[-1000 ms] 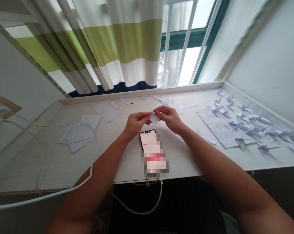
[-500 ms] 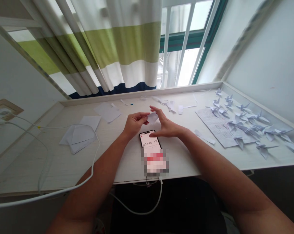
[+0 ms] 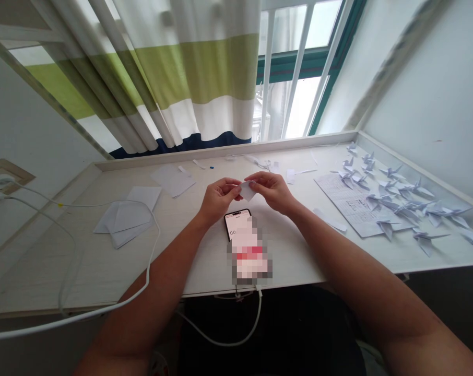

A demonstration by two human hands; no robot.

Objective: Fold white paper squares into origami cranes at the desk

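Compared with the earlier view from half a second ago, the right hand [image 3: 271, 190] has changed the most. There it was open and drawn back from the paper, and now its fingers curl again and pinch the small folded white paper [image 3: 248, 190]. The left hand [image 3: 221, 201] grasps the same paper from the other side, so both hands hold it together in the air, above the desk and just over the top of the smartphone [image 3: 236, 224]. Neither hand is released.

The phone lies flat on the pale wood-grain desk [image 3: 80, 271] with its screen up. In the earlier view its screen showed 00:46:12, but now only "00" can be read (the lower part is hidden by a pixelated patch [image 3: 250, 256]). No brand can be seen.

Left of the hands lie loose white paper squares [image 3: 130, 216] and another white sheet [image 3: 173, 181]. To the right, many white paper cranes [image 3: 404, 209] stand on and beside a printed sheet [image 3: 348, 203], whose text is too small to read. A white cable [image 3: 103, 305] crosses the desk's left side, below a striped curtain [image 3: 193, 68].
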